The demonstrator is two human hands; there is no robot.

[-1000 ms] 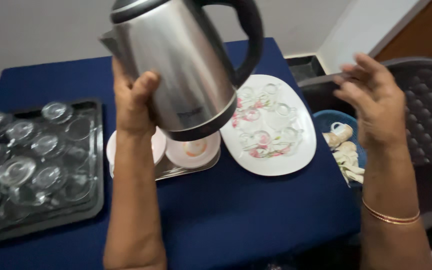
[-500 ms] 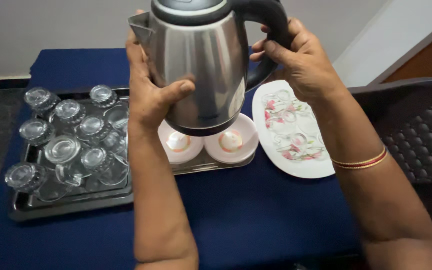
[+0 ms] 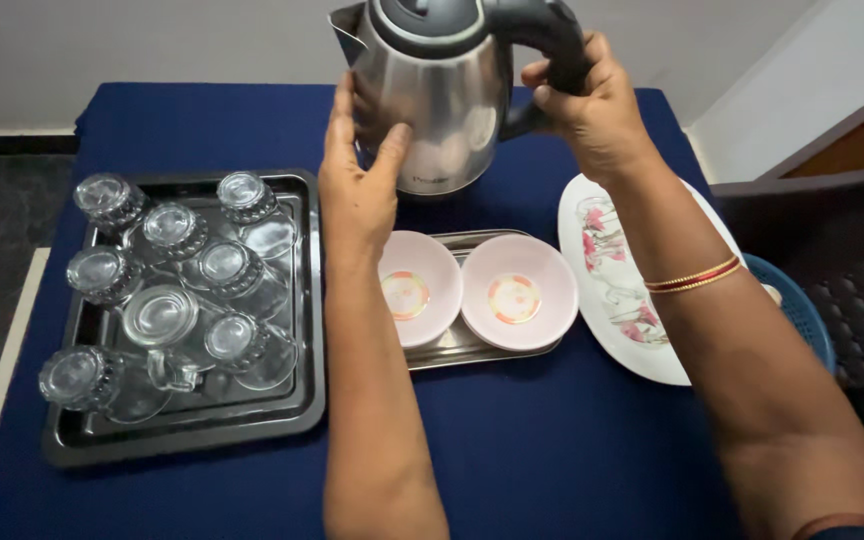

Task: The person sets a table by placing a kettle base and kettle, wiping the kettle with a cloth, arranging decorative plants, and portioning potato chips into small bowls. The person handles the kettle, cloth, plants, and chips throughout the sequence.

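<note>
Fingers (image 3: 564,70) of the right hand (image 3: 592,110) were wrapped tight around the black handle (image 3: 542,30) of the steel kettle (image 3: 442,95), while the left hand (image 3: 357,190) lay flat and open against the kettle's side, thumb pressed on the metal. And the kettle stood upright at the far edge of the blue-covered bench (image 3: 512,450), just behind two pink bowls (image 3: 477,290) on a small steel tray (image 3: 472,350). Off to the left sat a dark tray (image 3: 297,420) packed with upturned glass cups (image 3: 167,305). To the right, partly under the right forearm, lay a white flowered platter (image 3: 652,360), with a blue basket (image 3: 802,320) beyond the bench edge.
</note>
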